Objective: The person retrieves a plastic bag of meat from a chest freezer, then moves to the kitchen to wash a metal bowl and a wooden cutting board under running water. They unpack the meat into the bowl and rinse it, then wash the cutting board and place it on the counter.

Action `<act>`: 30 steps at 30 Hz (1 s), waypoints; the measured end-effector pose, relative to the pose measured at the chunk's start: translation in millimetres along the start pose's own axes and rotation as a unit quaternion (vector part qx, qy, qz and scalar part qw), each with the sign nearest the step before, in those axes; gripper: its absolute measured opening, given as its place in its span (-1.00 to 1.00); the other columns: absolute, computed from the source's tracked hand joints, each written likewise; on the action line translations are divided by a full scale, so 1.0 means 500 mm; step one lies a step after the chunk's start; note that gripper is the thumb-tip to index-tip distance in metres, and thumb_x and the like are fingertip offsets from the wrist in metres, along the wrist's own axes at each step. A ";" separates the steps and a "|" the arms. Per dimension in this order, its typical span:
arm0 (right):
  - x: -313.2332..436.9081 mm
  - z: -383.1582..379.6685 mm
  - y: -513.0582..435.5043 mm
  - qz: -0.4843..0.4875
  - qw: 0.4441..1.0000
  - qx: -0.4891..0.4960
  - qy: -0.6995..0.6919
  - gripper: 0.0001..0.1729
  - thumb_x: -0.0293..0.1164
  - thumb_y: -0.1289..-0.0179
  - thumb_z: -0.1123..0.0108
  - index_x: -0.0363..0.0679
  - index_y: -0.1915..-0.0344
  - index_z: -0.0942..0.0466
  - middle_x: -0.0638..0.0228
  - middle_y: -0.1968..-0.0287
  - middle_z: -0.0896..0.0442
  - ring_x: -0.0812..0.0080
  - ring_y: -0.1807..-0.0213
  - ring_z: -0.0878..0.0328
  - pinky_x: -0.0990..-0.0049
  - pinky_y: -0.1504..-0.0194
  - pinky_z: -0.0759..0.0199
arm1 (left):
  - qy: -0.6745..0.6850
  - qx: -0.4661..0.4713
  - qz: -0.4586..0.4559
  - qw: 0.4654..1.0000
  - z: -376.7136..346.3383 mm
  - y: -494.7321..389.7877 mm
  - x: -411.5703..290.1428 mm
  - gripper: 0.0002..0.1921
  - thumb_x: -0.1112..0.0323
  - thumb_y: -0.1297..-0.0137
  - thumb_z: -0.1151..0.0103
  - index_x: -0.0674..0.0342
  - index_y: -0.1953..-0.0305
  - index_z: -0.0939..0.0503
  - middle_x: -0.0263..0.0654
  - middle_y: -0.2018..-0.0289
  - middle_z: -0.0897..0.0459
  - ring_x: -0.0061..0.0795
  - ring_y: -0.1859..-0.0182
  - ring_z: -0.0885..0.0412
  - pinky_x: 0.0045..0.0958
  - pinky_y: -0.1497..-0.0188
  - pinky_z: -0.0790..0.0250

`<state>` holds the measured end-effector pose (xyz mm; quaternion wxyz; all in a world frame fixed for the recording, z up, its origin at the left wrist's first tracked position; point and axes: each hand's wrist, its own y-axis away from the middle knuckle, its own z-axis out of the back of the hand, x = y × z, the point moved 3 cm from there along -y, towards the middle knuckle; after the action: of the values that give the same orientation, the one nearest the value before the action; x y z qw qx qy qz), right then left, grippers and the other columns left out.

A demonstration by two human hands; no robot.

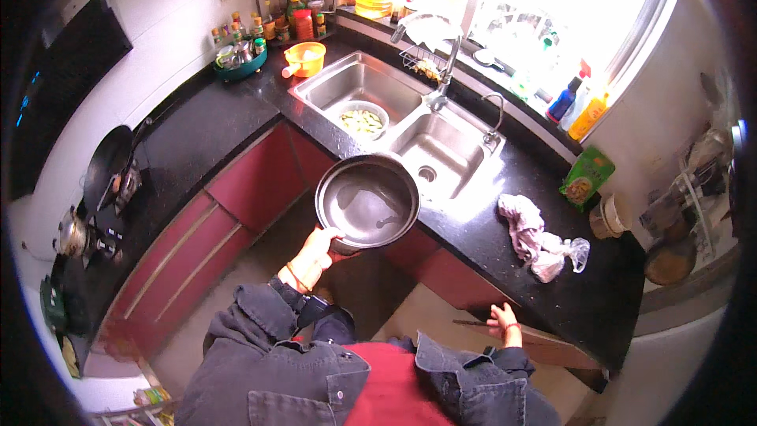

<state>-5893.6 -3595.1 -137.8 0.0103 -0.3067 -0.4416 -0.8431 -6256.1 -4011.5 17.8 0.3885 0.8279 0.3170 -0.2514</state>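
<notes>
My left hand [314, 257] grips a deep, dark round pot [366, 201] at its near side, thumb by the rim. The pot is held in front of the sink, its opening facing up. Its inside is shiny and looks wet, with a small dark patch to the right. My right hand [502, 320] is low on the right, beside a pulled-out drawer [553, 348] under the counter. Its fingers are bent, and whether they grip the drawer's edge is unclear. A thin dark strip [467, 322] runs left of that hand.
Behind the pot is a two-bowl steel sink [452, 136]; a clear bowl of cut pale-green pieces [362, 121] stands in its left bowl. A crumpled cloth [523, 228] lies on the black counter [467, 248]. A wok [106, 160] and a kettle [72, 234] stand at left.
</notes>
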 end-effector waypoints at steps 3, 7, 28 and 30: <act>0.194 -0.121 0.050 0.073 0.994 0.076 -0.029 -0.44 -0.22 -0.24 -0.05 -0.09 -0.23 -0.24 0.37 0.26 -0.59 0.48 0.39 -0.53 0.49 0.54 -0.39 | -0.039 0.011 -0.014 0.999 0.035 -0.046 -0.111 -0.56 0.44 -0.12 0.04 0.22 -0.10 -0.30 -0.10 0.06 -0.52 -0.18 0.09 -0.56 -0.13 0.14 -0.53; 0.465 -0.262 0.114 0.254 0.960 0.118 -0.014 -0.78 -0.29 -0.24 -0.02 -0.14 0.36 -0.57 0.39 0.41 -0.64 0.58 0.35 -0.56 0.59 0.42 -0.35 | -0.103 0.081 -0.054 0.990 0.044 -0.099 -0.272 -0.57 0.40 -0.14 0.06 0.24 -0.09 -0.28 -0.13 0.04 -0.48 -0.25 0.03 -0.52 -0.21 0.04 -0.49; 1.296 -0.495 -0.313 0.405 0.809 -0.206 0.374 -0.46 -0.31 -0.08 -0.10 -0.29 -0.09 -0.37 -0.10 -0.10 -0.39 0.00 -0.16 -0.31 0.26 -0.19 -0.17 | -0.064 0.034 0.012 0.997 -0.058 -0.699 -0.601 -0.57 0.53 -0.01 0.00 0.31 0.00 -0.33 -0.03 0.15 -0.51 -0.07 0.12 -0.55 0.03 0.28 -0.56; 1.309 -0.505 -0.319 0.399 0.790 -0.219 0.411 -0.64 -0.30 -0.08 -0.08 -0.25 0.13 -0.53 -0.04 0.11 -0.56 -0.01 0.05 -0.48 0.21 -0.05 -0.31 | -0.079 0.034 0.033 0.996 -0.077 -0.730 -0.610 -0.47 0.57 0.04 0.03 0.23 -0.07 -0.27 -0.03 0.04 -0.42 -0.04 0.02 -0.47 0.14 0.13 -0.47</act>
<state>-6599.1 -3521.5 -17.6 0.4588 -0.0747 -0.0378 -0.8846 -6717.7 -3899.7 65.0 0.3917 0.8283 0.2488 -0.3139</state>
